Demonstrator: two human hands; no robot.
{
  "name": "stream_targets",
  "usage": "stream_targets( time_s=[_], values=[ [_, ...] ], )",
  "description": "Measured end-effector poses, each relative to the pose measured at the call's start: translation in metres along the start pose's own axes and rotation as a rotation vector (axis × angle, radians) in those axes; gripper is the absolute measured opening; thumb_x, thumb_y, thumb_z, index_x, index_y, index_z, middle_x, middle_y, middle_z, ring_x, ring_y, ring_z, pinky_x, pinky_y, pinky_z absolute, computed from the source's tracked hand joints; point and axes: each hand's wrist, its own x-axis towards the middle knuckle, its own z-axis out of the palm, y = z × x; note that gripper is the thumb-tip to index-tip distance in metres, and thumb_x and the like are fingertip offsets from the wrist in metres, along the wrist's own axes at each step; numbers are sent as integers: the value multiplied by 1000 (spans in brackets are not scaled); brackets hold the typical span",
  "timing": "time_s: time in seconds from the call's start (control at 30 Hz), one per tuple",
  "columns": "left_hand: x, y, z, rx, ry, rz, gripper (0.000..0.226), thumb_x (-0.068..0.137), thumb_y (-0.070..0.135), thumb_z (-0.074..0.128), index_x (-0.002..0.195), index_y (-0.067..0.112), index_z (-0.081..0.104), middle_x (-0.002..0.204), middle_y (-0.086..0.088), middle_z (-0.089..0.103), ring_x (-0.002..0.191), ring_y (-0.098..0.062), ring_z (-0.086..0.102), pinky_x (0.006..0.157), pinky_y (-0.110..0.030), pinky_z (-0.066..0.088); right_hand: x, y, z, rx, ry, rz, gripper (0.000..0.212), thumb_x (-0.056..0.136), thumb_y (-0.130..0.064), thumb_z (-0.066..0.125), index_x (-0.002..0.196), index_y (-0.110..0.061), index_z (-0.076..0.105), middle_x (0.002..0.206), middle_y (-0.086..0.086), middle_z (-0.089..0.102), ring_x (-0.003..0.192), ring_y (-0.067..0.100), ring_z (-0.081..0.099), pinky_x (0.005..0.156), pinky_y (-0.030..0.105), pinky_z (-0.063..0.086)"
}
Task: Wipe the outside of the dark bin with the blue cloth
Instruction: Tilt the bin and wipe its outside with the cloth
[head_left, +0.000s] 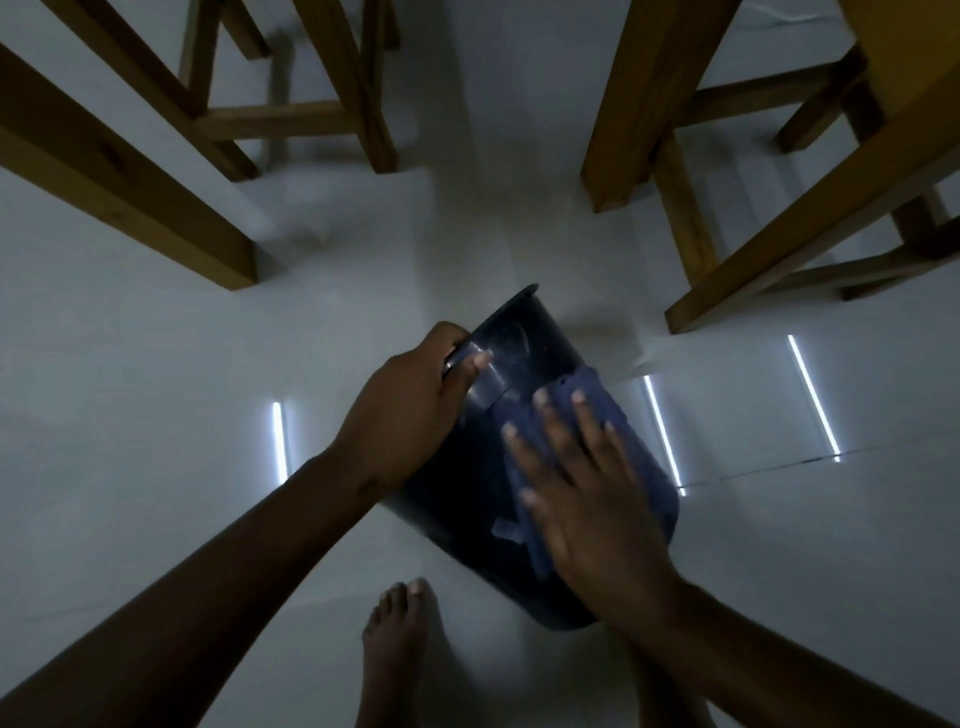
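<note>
The dark bin (524, 358) lies tilted on its side over the pale floor, with one end pointing away from me toward the table legs. My left hand (410, 400) grips the bin's far left edge, fingers curled over its end. The blue cloth (582, 395) is spread on the bin's upper side. My right hand (582, 493) lies flat on the cloth with fingers spread, pressing it against the bin. Most of the cloth is hidden under that hand.
Wooden table and chair legs (156, 197) stand at the upper left, and more legs (779, 249) at the upper right. My bare foot (400, 639) rests on the glossy tiled floor (156, 415) just below the bin. Light strips reflect in the tiles.
</note>
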Motion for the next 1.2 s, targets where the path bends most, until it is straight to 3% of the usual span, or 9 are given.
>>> stream_targets(
  time_s=[0.1,0.17,0.27,0.47,0.67,0.77,0.87,1.07,1.2],
  values=[
    [8,-2,-8,-62,-56,7,18,99,35,39,113,26,46,77,12,64,68,2,62,58,-13,45,10,13,0,42,8,-111,54,99,-42,21,149,-38,2,161,0,5,148,28,4,116,53,20],
    [5,-4,-11,-97,-94,17,25,100,33,38,124,31,45,97,18,66,83,7,62,70,-5,45,30,32,-11,313,27,104,53,98,-52,10,149,-40,5,161,0,11,148,21,8,115,53,25],
    [-1,-2,-8,-54,-43,44,36,100,34,37,136,31,41,115,6,66,98,-10,63,84,-19,48,28,32,-16,353,20,267,54,98,-50,13,151,-38,9,161,-3,10,148,18,9,115,51,26],
    [2,-5,-7,-52,-19,84,35,100,32,37,135,30,44,106,17,56,86,3,55,71,8,39,8,14,-1,-43,-9,-170,57,97,-41,26,149,-39,5,161,-2,7,148,29,4,117,50,11],
    [6,-1,-4,-2,9,52,38,101,34,36,139,32,39,122,3,65,99,-5,58,84,-14,40,32,42,-14,368,-2,284,55,97,-53,10,150,-41,4,161,-3,13,147,16,15,113,50,30],
    [10,-3,-3,-2,28,72,35,100,36,38,135,35,43,118,6,67,101,-10,63,84,-15,44,0,7,0,35,-45,70,59,97,-45,17,151,-34,-2,162,0,0,148,29,2,114,54,20],
    [13,-3,-3,-31,-3,111,32,99,35,41,130,31,46,106,18,60,93,-2,60,73,4,40,4,0,3,-81,-17,-138,62,95,-43,27,150,-37,-2,162,-1,-1,148,32,2,115,51,13],
    [-13,-14,-4,-16,5,21,30,97,42,39,125,33,46,89,15,65,78,-7,65,59,-3,44,47,46,-26,367,81,337,55,97,-50,14,151,-36,11,160,-2,19,145,19,22,113,50,30],
    [-5,-7,-1,41,86,71,34,97,43,38,129,34,44,87,10,69,74,-10,66,64,-21,54,8,9,-7,42,13,148,55,99,-46,10,152,-34,3,162,0,6,149,26,3,117,51,16]
  ],
)
